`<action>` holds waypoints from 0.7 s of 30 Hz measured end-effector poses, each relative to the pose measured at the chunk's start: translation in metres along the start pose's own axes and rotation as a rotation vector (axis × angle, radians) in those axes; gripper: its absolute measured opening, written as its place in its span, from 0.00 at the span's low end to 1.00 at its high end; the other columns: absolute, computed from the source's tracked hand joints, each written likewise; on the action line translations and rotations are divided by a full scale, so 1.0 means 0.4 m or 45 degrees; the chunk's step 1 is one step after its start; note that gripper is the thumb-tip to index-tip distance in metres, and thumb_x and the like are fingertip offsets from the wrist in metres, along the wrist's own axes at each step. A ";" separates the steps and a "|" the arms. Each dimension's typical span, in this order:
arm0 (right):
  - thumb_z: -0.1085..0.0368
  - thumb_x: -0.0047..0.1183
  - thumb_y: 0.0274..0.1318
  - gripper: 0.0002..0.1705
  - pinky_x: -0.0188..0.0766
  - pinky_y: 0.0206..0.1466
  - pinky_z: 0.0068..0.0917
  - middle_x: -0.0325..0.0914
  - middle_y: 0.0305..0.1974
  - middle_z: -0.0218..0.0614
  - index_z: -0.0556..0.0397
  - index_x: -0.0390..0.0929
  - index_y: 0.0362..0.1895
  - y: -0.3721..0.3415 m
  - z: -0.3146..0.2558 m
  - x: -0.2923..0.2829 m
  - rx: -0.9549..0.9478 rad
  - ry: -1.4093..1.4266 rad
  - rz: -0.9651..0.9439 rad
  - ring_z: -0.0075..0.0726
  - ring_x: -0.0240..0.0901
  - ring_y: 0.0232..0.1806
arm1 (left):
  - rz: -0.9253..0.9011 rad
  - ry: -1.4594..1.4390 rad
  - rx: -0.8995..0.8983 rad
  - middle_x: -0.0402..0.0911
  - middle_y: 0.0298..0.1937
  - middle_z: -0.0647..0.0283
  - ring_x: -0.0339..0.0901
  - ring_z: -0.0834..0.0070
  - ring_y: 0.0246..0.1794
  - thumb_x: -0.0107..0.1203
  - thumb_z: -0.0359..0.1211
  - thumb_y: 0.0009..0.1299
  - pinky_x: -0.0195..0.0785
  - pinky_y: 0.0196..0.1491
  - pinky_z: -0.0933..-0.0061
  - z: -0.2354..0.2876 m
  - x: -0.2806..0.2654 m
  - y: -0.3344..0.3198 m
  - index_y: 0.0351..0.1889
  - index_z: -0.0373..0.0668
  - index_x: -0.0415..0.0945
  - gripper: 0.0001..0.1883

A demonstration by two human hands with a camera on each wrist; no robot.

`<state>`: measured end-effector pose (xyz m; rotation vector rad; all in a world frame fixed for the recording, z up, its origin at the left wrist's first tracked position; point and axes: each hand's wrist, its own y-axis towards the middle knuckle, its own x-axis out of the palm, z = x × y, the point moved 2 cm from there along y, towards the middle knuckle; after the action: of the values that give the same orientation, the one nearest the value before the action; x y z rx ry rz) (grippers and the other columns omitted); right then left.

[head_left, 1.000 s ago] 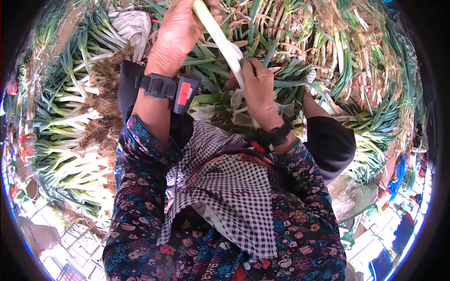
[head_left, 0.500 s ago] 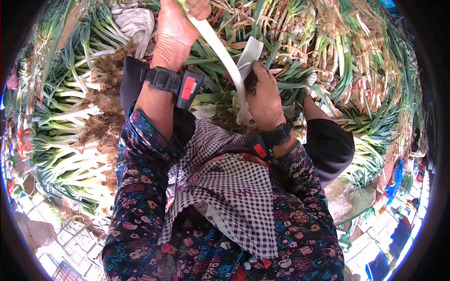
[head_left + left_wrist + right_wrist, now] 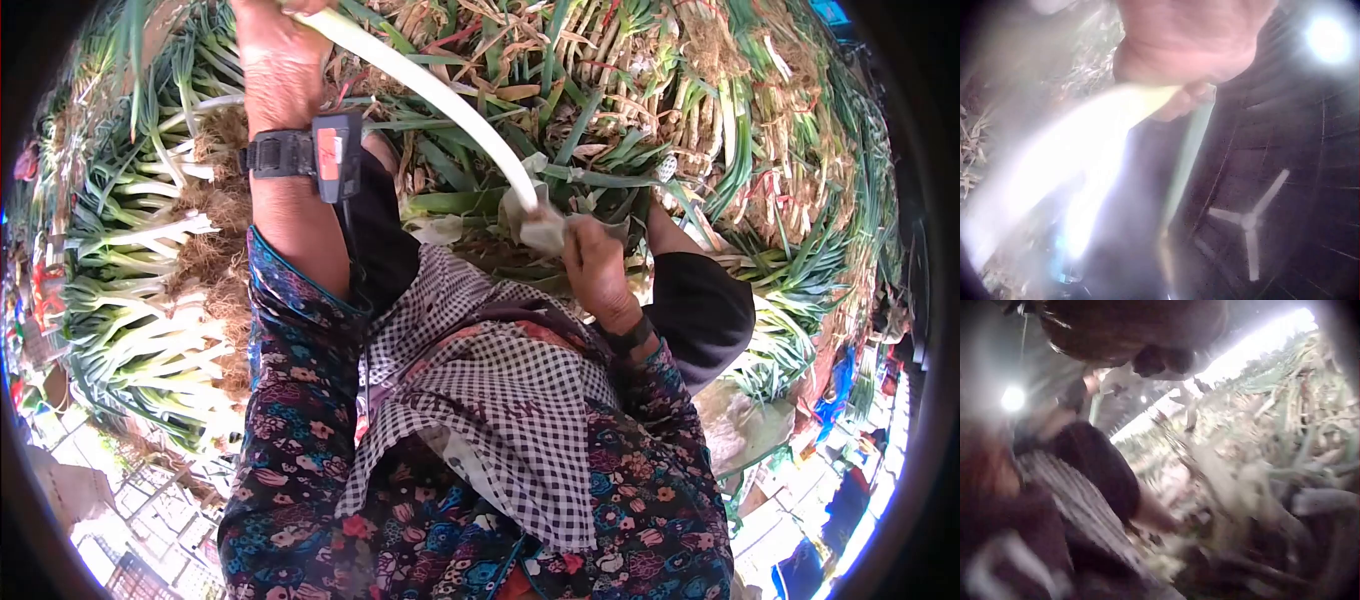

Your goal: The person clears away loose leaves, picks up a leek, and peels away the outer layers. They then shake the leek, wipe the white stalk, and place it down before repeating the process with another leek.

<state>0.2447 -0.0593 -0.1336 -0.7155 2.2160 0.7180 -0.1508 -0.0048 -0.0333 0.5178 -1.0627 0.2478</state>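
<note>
In the head view my left hand [image 3: 285, 60] grips a long pale leek [image 3: 440, 95] at the upper left. The stalk bends down toward the right, its lower end blurred among loose whitish skin [image 3: 543, 234]. My right hand [image 3: 600, 268], fingers curled, pinches this skin beside the lower end. Close up in the left wrist view, the left hand [image 3: 1191, 44] is wrapped round the leek [image 3: 1054, 144], which is overexposed. The right wrist view shows the right hand [image 3: 1141, 331] dark and blurred, its fingertips partly hidden.
Leeks with brown roots [image 3: 150, 330] lie in rows at the left. More bundles [image 3: 720, 100] are heaped at the upper right. Green leaves and dry scraps [image 3: 450, 165] cover the ground before the knees. A checked cloth [image 3: 490, 400] lies over the lap.
My left hand has moved left with the leek, which now slants more and bends. My right hand has moved down and right, and a strip of skin hangs lower by the leek's end.
</note>
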 end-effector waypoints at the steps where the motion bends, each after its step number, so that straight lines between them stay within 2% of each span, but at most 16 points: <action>1: 0.70 0.50 0.54 0.05 0.67 0.29 0.41 0.71 0.31 0.44 0.57 0.69 0.35 -0.081 0.070 0.011 0.000 0.000 0.000 0.53 0.70 0.27 | 0.104 0.076 0.089 0.59 0.20 0.72 0.57 0.82 0.16 0.40 0.51 0.75 0.55 0.19 0.81 0.026 -0.007 -0.002 0.48 0.33 0.70 0.26; 2: 0.71 0.52 0.52 0.08 0.68 0.30 0.42 0.72 0.34 0.44 0.57 0.70 0.38 -0.165 0.156 0.028 0.101 -0.207 -0.277 0.52 0.70 0.29 | 0.204 0.149 0.183 0.59 0.20 0.72 0.56 0.82 0.16 0.40 0.51 0.75 0.55 0.18 0.81 0.048 -0.002 -0.004 0.47 0.34 0.70 0.26; 3: 0.72 0.54 0.50 0.11 0.70 0.32 0.42 0.73 0.37 0.44 0.57 0.71 0.40 -0.199 0.208 0.040 0.195 -0.417 -0.555 0.52 0.71 0.31 | 0.064 0.096 0.138 0.59 0.19 0.72 0.56 0.83 0.16 0.41 0.50 0.75 0.54 0.18 0.82 0.065 0.000 -0.004 0.43 0.36 0.69 0.23; 4: 0.72 0.54 0.50 0.11 0.70 0.32 0.42 0.73 0.37 0.44 0.57 0.71 0.40 -0.165 0.202 0.026 0.190 -0.416 -0.562 0.52 0.71 0.31 | 0.072 0.098 0.144 0.59 0.19 0.72 0.56 0.83 0.16 0.41 0.50 0.75 0.54 0.18 0.82 0.078 -0.013 -0.005 0.43 0.36 0.69 0.23; 6: 0.71 0.53 0.53 0.14 0.72 0.34 0.37 0.73 0.39 0.46 0.54 0.73 0.46 -0.023 0.114 -0.055 -0.207 -0.271 -0.185 0.48 0.73 0.33 | 0.025 0.126 0.105 0.59 0.19 0.72 0.56 0.83 0.15 0.40 0.50 0.76 0.54 0.18 0.82 0.074 -0.028 0.005 0.41 0.37 0.69 0.23; 9: 0.66 0.52 0.57 0.15 0.71 0.37 0.33 0.73 0.43 0.48 0.55 0.72 0.49 0.161 -0.007 -0.107 0.021 0.203 -0.046 0.44 0.74 0.33 | 0.107 0.057 0.139 0.60 0.19 0.72 0.56 0.83 0.15 0.39 0.51 0.76 0.54 0.18 0.82 0.043 -0.028 -0.007 0.44 0.36 0.70 0.24; 11: 0.62 0.50 0.61 0.17 0.69 0.37 0.30 0.73 0.45 0.48 0.58 0.71 0.51 0.236 -0.079 -0.111 0.254 0.847 -0.372 0.41 0.74 0.33 | 0.076 -0.088 0.045 0.59 0.19 0.72 0.56 0.83 0.16 0.41 0.51 0.75 0.54 0.18 0.83 0.025 -0.047 -0.001 0.47 0.35 0.70 0.25; 12: 0.62 0.50 0.61 0.17 0.69 0.37 0.30 0.73 0.45 0.48 0.58 0.71 0.51 0.247 -0.093 -0.104 0.243 0.856 -0.378 0.41 0.74 0.33 | 0.103 -0.144 0.076 0.59 0.20 0.72 0.56 0.83 0.17 0.41 0.50 0.75 0.54 0.19 0.82 0.012 -0.039 -0.008 0.48 0.35 0.70 0.25; 14: 0.61 0.49 0.63 0.18 0.68 0.41 0.32 0.73 0.45 0.48 0.59 0.71 0.53 0.253 -0.120 -0.074 0.328 0.722 -0.782 0.44 0.72 0.37 | 0.043 -0.251 0.020 0.57 0.20 0.71 0.56 0.82 0.17 0.41 0.50 0.75 0.54 0.19 0.81 0.012 -0.026 -0.016 0.49 0.34 0.69 0.25; 15: 0.62 0.49 0.63 0.18 0.65 0.46 0.34 0.74 0.43 0.47 0.58 0.72 0.54 0.198 -0.113 -0.068 -0.134 0.439 -0.405 0.47 0.70 0.42 | 0.052 -0.256 0.024 0.57 0.20 0.71 0.55 0.82 0.17 0.39 0.52 0.75 0.55 0.19 0.81 0.025 -0.043 -0.013 0.47 0.34 0.68 0.27; 16: 0.63 0.51 0.61 0.17 0.62 0.51 0.36 0.74 0.45 0.44 0.58 0.73 0.51 0.141 -0.119 -0.080 0.219 0.445 -0.383 0.48 0.66 0.47 | 0.052 -0.237 0.040 0.57 0.20 0.71 0.55 0.82 0.17 0.39 0.52 0.75 0.55 0.19 0.81 0.041 -0.046 -0.014 0.47 0.34 0.68 0.27; 17: 0.65 0.54 0.57 0.15 0.66 0.44 0.35 0.76 0.37 0.44 0.59 0.75 0.47 0.091 -0.092 -0.098 -0.167 0.191 -0.332 0.50 0.69 0.37 | -0.009 -0.327 0.005 0.57 0.19 0.71 0.55 0.81 0.17 0.37 0.53 0.75 0.54 0.19 0.80 0.053 -0.044 -0.012 0.45 0.35 0.69 0.27; 18: 0.67 0.53 0.58 0.11 0.65 0.43 0.36 0.74 0.35 0.45 0.57 0.76 0.44 0.071 -0.104 -0.140 0.240 0.276 -0.685 0.48 0.69 0.38 | -0.074 -0.416 -0.027 0.57 0.19 0.70 0.55 0.81 0.17 0.36 0.55 0.75 0.54 0.19 0.80 0.068 -0.044 -0.011 0.44 0.35 0.69 0.28; 19: 0.67 0.56 0.53 0.07 0.65 0.25 0.37 0.68 0.19 0.48 0.56 0.76 0.34 0.004 -0.012 -0.117 0.061 0.151 -0.588 0.55 0.66 0.19 | -0.041 -0.335 -0.029 0.57 0.18 0.70 0.56 0.82 0.17 0.32 0.57 0.75 0.56 0.20 0.80 0.085 -0.063 -0.003 0.41 0.37 0.69 0.30; 20: 0.67 0.57 0.51 0.08 0.66 0.30 0.41 0.69 0.21 0.49 0.55 0.74 0.34 -0.053 0.042 -0.123 0.218 -0.006 -0.602 0.57 0.71 0.26 | -0.145 -0.216 -0.047 0.66 0.21 0.65 0.65 0.76 0.20 0.34 0.54 0.76 0.64 0.26 0.74 0.101 -0.117 0.013 0.44 0.39 0.70 0.27; 21: 0.67 0.56 0.51 0.10 0.68 0.35 0.43 0.72 0.28 0.53 0.56 0.74 0.39 -0.109 0.109 -0.136 0.341 -0.335 -0.688 0.60 0.72 0.34 | 0.125 0.022 0.043 0.62 0.18 0.70 0.60 0.80 0.17 0.33 0.55 0.76 0.60 0.22 0.77 0.097 -0.108 0.019 0.39 0.39 0.70 0.28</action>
<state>0.3258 -0.0456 -0.1318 -0.9627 1.7220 0.2212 -0.2045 -0.0160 -0.0542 0.4930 -1.0704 0.3567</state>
